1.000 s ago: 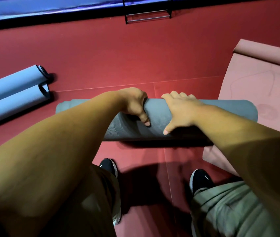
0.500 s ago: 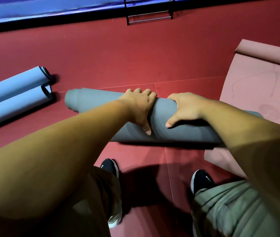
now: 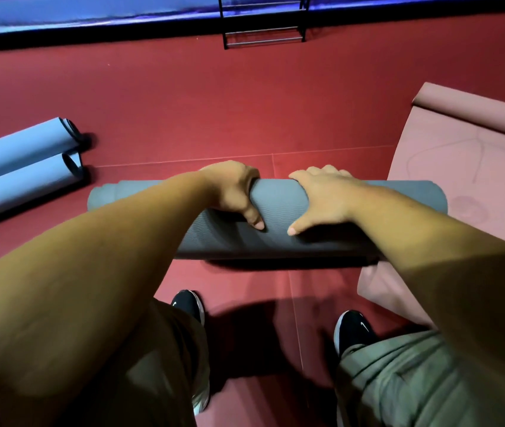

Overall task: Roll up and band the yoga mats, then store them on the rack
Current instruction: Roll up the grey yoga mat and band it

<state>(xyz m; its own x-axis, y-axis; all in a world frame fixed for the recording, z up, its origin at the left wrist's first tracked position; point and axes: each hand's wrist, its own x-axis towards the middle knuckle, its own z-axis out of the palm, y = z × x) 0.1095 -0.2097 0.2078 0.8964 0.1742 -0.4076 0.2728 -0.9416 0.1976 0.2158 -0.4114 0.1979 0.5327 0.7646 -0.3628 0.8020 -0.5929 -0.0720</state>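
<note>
Here the left hand (image 3: 232,192) and right hand (image 3: 326,197) both curl round the middle of the rolled grey mat (image 3: 276,201), side by side. The mat sticks out past each hand. Blue rolls (image 3: 20,161) lie left of it, a pink mat (image 3: 460,167) right.

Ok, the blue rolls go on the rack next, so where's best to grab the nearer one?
Take the nearer blue rolled mat around its barrel, coming from above and the near side: it lies flat on the red floor, against the other blue roll behind it. The hollow end would likely crush.
</note>
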